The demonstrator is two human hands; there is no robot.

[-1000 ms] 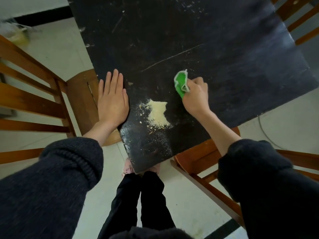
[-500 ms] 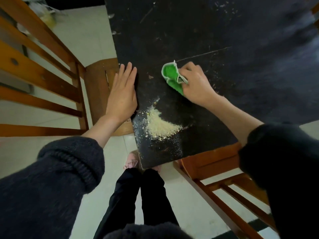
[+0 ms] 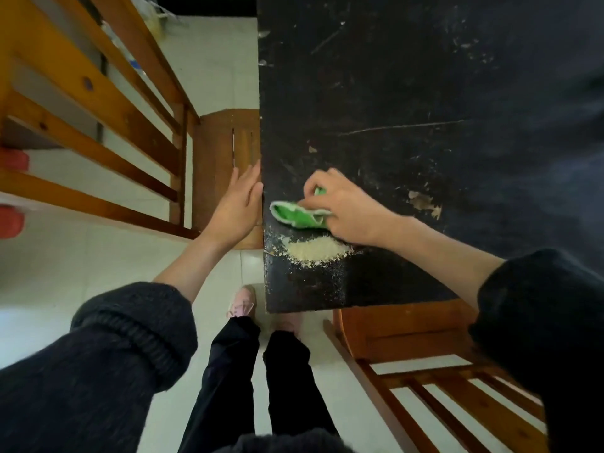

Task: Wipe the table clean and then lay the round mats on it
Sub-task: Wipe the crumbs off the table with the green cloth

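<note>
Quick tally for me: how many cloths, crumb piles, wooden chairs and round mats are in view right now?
Green cloth, gripped in the right hand: 1
Crumb pile on the black table: 1
Wooden chairs: 2
Round mats: 0
Total: 4

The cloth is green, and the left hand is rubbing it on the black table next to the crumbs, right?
Not quite: the head view shows the right hand rubbing the green cloth on the black table next to the crumbs.
</note>
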